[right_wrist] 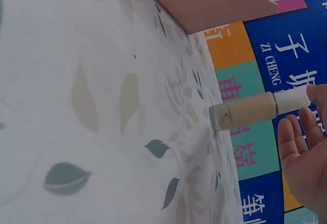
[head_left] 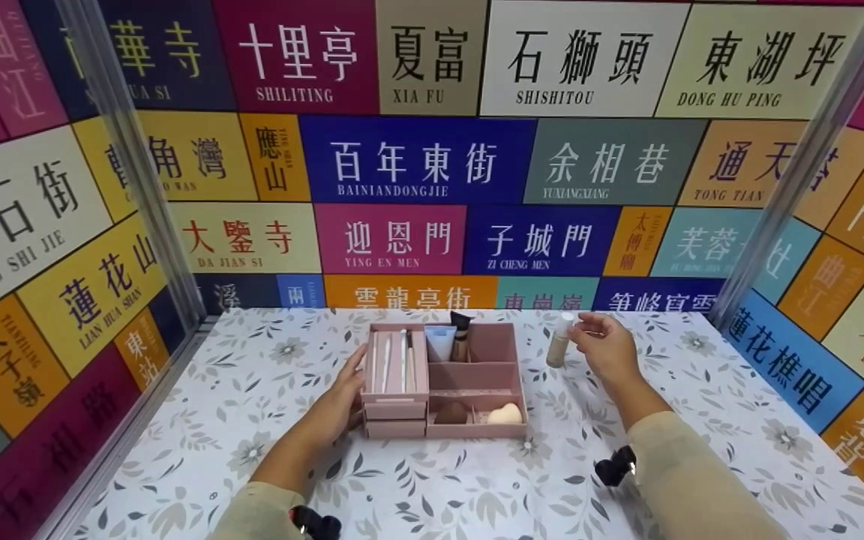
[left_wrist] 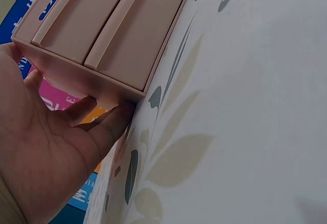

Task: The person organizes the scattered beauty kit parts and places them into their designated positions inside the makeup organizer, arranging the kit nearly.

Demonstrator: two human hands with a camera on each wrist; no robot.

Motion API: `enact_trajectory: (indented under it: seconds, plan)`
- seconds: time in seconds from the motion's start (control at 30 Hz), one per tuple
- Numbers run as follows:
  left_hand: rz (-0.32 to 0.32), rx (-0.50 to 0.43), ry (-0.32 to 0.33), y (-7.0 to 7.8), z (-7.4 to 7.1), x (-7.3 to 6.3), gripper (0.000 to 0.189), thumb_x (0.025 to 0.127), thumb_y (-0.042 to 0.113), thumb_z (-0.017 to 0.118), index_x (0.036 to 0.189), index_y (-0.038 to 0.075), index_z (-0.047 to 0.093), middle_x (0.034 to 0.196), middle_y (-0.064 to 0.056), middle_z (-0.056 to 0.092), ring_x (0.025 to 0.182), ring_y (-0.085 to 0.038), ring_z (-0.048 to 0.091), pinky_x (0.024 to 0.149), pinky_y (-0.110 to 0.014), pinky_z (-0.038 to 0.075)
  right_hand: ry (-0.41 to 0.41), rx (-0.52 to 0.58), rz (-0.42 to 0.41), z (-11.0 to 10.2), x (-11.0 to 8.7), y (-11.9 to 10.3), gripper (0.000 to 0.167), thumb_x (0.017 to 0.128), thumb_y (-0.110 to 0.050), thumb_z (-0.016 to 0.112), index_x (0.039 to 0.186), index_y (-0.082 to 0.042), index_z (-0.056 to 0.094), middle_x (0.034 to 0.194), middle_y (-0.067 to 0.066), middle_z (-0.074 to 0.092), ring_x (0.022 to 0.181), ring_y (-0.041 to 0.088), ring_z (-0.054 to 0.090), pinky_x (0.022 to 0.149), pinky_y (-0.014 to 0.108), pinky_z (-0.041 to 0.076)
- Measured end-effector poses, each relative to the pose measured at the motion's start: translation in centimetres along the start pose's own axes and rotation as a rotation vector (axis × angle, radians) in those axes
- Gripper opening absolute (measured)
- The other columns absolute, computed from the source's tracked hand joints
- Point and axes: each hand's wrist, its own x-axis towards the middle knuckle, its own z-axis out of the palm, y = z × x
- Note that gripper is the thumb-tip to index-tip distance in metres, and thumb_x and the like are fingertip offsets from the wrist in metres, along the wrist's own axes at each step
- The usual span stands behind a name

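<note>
A pink desktop organizer (head_left: 475,431) with compartments and small drawers stands on the table. My left hand (head_left: 338,401) rests against its left side, fingers extended along the drawer casing (left_wrist: 87,75). To the right of the organizer, my right hand (head_left: 608,346) pinches the white cap of a foundation bottle (head_left: 556,349). The bottle is beige, small and slightly tilted in the head view; its base is close to the tabletop in the right wrist view. Inside the organizer are slim pencil-like sticks (head_left: 402,360), a pale blue tube (head_left: 441,343), a dark-capped bottle (head_left: 460,337), a brown sponge (head_left: 452,412) and a cream sponge (head_left: 505,414).
A white cloth with grey leaf and flower prints covers the table (head_left: 462,495). Colourful panels of place-name signs (head_left: 417,161) form walls behind and at both sides, with clear posts (head_left: 132,172) at the corners.
</note>
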Motion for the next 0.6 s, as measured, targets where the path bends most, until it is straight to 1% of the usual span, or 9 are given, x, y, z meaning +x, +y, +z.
enact_trajectory:
  seconds: [0.07,0.17,0.23,0.3,0.43,0.6]
  plan:
    - [-0.001,0.001,0.002,0.0,0.0,0.0,0.053,0.113,0.056,0.033,0.162,0.065,0.018,0.178,-0.007,0.028,0.157,-0.037,0.043,0.13,-0.059,0.033,0.001,-0.031,-0.012,0.3,0.4,0.1,0.051,0.102,-0.03,0.073,0.146,-0.007,0.06,0.138,0.016,0.067,0.123,0.023,0.067,0.09,0.017,0.058]
    - [0.012,0.004,-0.003,0.0,0.0,0.1,0.054,0.113,0.056,0.033,0.164,0.062,0.016,0.179,-0.009,0.026,0.157,-0.039,0.043,0.13,-0.059,0.033,-0.015,-0.061,-0.023,0.7,0.9,0.4,0.055,0.103,-0.03,0.073,0.149,-0.006,0.057,0.145,0.019,0.064,0.134,0.031,0.064,0.103,0.029,0.057]
    - [0.022,0.002,-0.004,-0.1,0.0,0.0,0.055,0.113,0.055,0.033,0.165,0.061,0.015,0.179,-0.009,0.025,0.157,-0.039,0.043,0.13,-0.06,0.033,-0.028,-0.073,-0.032,0.9,1.2,0.6,0.056,0.103,-0.029,0.072,0.15,-0.004,0.055,0.147,0.021,0.063,0.137,0.035,0.062,0.11,0.038,0.054]
    - [0.041,0.0,-0.009,-0.1,0.0,0.0,0.055,0.114,0.054,0.032,0.166,0.059,0.015,0.179,-0.01,0.024,0.156,-0.04,0.043,0.129,-0.06,0.033,-0.04,-0.082,-0.041,1.1,1.4,0.8,0.055,0.104,-0.027,0.071,0.151,-0.003,0.055,0.148,0.022,0.062,0.138,0.036,0.061,0.115,0.044,0.051]
    - [0.043,-0.004,-0.009,-0.1,0.0,-0.1,0.055,0.113,0.054,0.032,0.166,0.059,0.016,0.179,-0.01,0.026,0.155,-0.039,0.045,0.129,-0.06,0.034,-0.043,-0.096,-0.069,1.4,1.5,1.0,0.052,0.106,-0.026,0.067,0.15,-0.002,0.055,0.146,0.024,0.062,0.137,0.037,0.06,0.115,0.046,0.05]
    - [0.032,-0.002,-0.013,0.0,0.0,-0.1,0.055,0.113,0.054,0.033,0.165,0.06,0.015,0.179,-0.01,0.024,0.156,-0.038,0.045,0.129,-0.059,0.034,-0.043,-0.099,-0.058,1.4,1.6,1.0,0.049,0.107,-0.027,0.064,0.149,-0.003,0.055,0.146,0.022,0.061,0.136,0.037,0.06,0.114,0.047,0.052]
